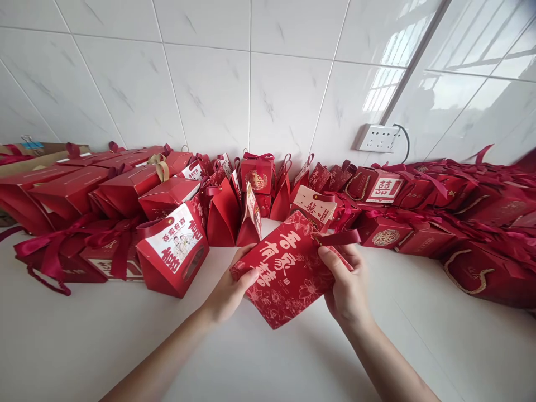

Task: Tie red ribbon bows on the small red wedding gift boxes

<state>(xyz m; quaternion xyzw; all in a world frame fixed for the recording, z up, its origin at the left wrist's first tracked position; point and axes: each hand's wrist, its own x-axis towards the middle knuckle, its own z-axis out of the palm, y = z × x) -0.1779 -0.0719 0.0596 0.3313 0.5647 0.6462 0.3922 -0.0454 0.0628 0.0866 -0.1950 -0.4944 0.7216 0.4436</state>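
Observation:
Between both hands, above the white tabletop (234,357), is a red gift box (288,279) with pale characters, a flower print and a dark red ribbon loop (339,238). My left hand (234,285) grips its left edge, thumb on the printed face. On the other side my right hand (345,279) holds the right edge near the ribbon, thumb on the front; its other fingers are partly behind the box. The box is tilted, its printed face toward me. Left of it stands a red box with a white couple-print panel (178,240). Behind it a cream-fronted box (314,206) is partly covered.
Many red boxes with ribbons line the back, like the gold-printed box (256,177). More boxes stand in rows at left (71,190) and in a pile at right (494,268). A white power strip (378,138) with a dark cable is at the tiled wall (288,95).

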